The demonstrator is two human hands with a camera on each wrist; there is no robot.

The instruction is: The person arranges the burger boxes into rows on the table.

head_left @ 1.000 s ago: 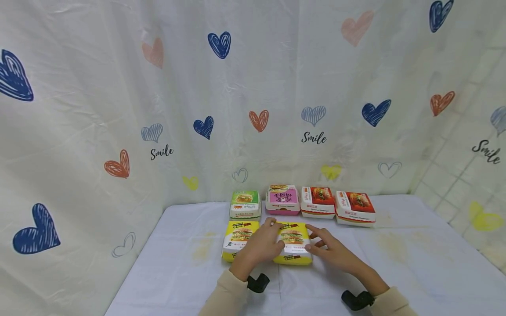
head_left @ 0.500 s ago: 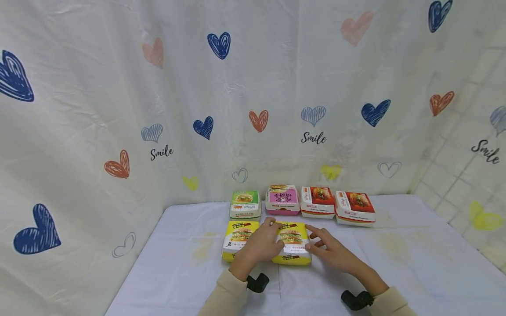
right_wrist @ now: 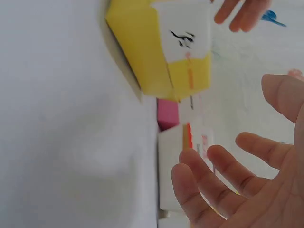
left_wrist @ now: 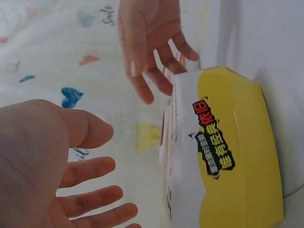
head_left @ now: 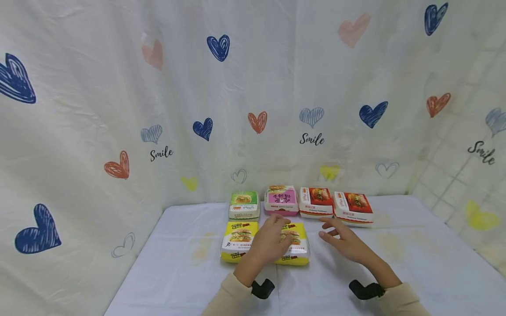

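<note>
Two yellow-and-white burger boxes lie side by side at the front of the group: the left one (head_left: pixel 237 252) and the right one (head_left: pixel 299 256). My left hand (head_left: pixel 266 241) hovers over the right yellow box and hides part of it. In the left wrist view its fingers (left_wrist: pixel 97 171) are spread and apart from the yellow box (left_wrist: pixel 228 156). Off to the right of that box is my right hand (head_left: pixel 347 242), raised over the table. Its fingers (right_wrist: pixel 228 171) are loosely bent with nothing in them, as the right wrist view shows.
Behind stands a row of burger boxes: a green one (head_left: pixel 243 206), a pink one (head_left: pixel 281 202), and two red-and-white ones, the nearer-middle box (head_left: pixel 316 202) and the far right box (head_left: pixel 353 209). A white cloth covers the table (head_left: pixel 178 263). A heart-printed curtain (head_left: pixel 253 87) hangs behind.
The right hand has moved right and up, away from the right yellow box's side. My left hand has lifted slightly off it. The box shifted slightly left, close against the other yellow box.
</note>
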